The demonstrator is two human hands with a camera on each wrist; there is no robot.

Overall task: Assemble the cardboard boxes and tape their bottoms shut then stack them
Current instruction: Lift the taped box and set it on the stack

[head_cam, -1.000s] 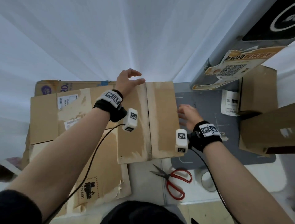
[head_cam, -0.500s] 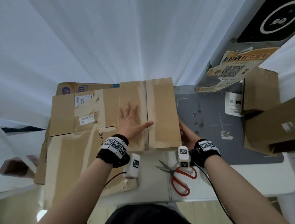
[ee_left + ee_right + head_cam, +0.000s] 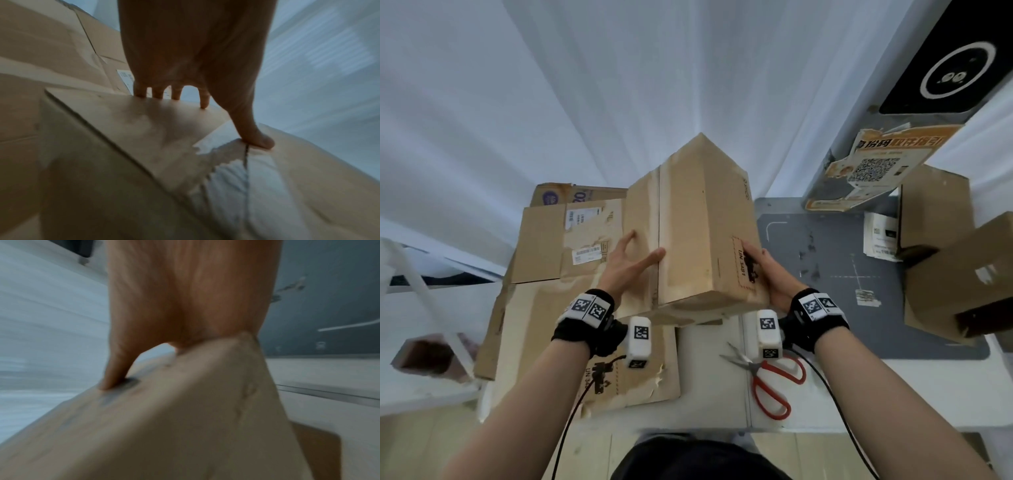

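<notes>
I hold a brown cardboard box tilted up above the table, its long taped seam facing me. My left hand lies flat on its left panel, fingers straight and spread, thumb at the seam. The left wrist view shows the same panel under the fingers. My right hand grips the box's near right edge, thumb on the printed label, fingers hidden underneath. In the blurred right wrist view the thumb presses on the box.
Flattened cardboard sheets are piled on the left of the table. Red-handled scissors lie near the front edge. A grey mat covers the right side, with two assembled boxes beyond it. A post with a poster stands behind.
The box lay flat on the table under both hands. Now it is lifted and opened into a block shape, and my right hand has taken hold of its right edge.
</notes>
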